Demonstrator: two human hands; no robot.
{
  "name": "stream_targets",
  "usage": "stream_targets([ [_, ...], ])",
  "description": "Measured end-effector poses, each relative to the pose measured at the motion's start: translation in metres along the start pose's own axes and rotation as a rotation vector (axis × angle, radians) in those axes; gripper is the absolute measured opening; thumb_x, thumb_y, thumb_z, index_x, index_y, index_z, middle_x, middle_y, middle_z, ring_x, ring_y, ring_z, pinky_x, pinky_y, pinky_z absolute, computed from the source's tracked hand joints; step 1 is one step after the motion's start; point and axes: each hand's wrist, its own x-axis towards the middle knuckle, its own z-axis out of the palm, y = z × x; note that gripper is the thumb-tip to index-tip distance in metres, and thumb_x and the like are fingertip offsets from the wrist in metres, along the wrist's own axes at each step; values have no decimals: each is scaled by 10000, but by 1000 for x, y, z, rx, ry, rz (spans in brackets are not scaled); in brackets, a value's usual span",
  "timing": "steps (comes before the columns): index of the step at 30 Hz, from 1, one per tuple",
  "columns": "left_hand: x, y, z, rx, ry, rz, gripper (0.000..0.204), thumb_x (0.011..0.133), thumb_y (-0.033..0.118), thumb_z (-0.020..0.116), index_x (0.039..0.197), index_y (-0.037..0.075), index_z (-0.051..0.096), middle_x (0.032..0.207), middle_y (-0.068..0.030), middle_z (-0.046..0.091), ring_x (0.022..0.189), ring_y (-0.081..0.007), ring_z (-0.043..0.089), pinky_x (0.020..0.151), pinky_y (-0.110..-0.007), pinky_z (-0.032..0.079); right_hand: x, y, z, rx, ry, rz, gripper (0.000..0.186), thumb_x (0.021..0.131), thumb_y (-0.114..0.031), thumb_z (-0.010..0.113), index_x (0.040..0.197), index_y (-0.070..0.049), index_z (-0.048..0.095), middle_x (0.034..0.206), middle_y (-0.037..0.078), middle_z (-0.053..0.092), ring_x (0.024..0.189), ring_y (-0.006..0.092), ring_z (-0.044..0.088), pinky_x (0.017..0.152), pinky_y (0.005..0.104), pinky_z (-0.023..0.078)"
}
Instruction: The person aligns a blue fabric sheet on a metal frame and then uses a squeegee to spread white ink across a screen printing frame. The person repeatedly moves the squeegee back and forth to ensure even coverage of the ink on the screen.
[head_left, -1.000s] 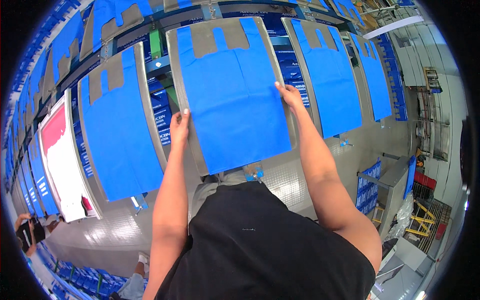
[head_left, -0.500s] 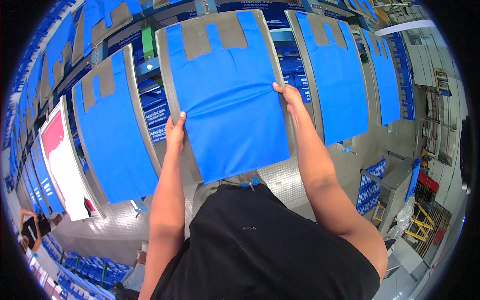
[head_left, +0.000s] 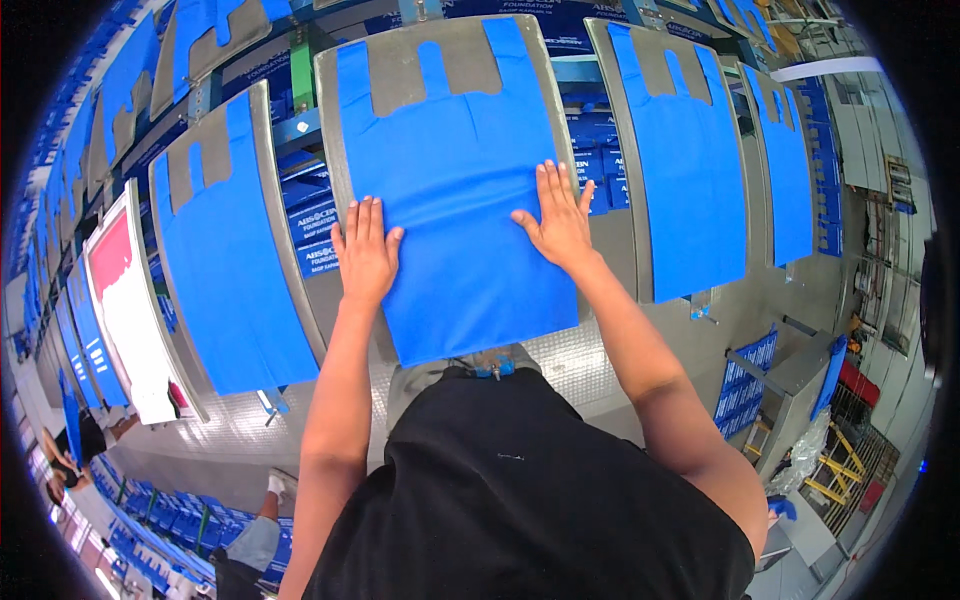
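Observation:
In front of me a blue fabric bag (head_left: 470, 290) with cut-out handles lies on a grey flat board (head_left: 395, 75). A shallow crease crosses it between my hands. My left hand (head_left: 366, 250) rests flat on the bag's left edge, fingers stretched out and pointing away from me. On the right edge, a little farther up, my right hand (head_left: 558, 218) lies with its fingers spread, overlapping the board's rim. Neither hand grips anything.
Similar boards with blue bags stand on the left (head_left: 235, 270) and right (head_left: 690, 190). Farther left is a framed screen (head_left: 130, 310) with white and pink areas. A metal table (head_left: 790, 360) stands at the lower right. Other people (head_left: 85, 440) are at the lower left.
Both hands have let go of the bag's side edges, where thumbs lay on top, and now lie flat on it with fingers stretched. The crease looks softer.

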Motion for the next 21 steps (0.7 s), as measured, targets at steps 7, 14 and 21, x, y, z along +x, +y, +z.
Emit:
stream_targets([
  [7,-10,4,5,213,-169,-102,902,867,684,433,1502,73,239,1567,-81,228,1466,-287,125,1087,-696,22,-7,6,13,-89,-17,4,1035,806,-766,423,1511,-51,176,1585,127,156,1477,274,86,1112,646,-54],
  [14,-6,1,5,78,-187,-102,927,853,686,460,1500,61,235,1573,-96,202,1469,-313,93,1089,-691,65,-4,9,13,-38,-25,-19,1032,814,-728,468,1518,-53,133,1585,139,142,1476,294,74,1103,652,-66],
  [21,-31,-9,-3,83,-150,-76,871,871,649,467,1494,77,264,1557,-90,256,1468,-314,97,1105,-664,14,-26,17,-4,-150,-100,-16,992,831,-689,494,1521,-71,140,1591,105,142,1479,279,58,1110,643,-65],
])
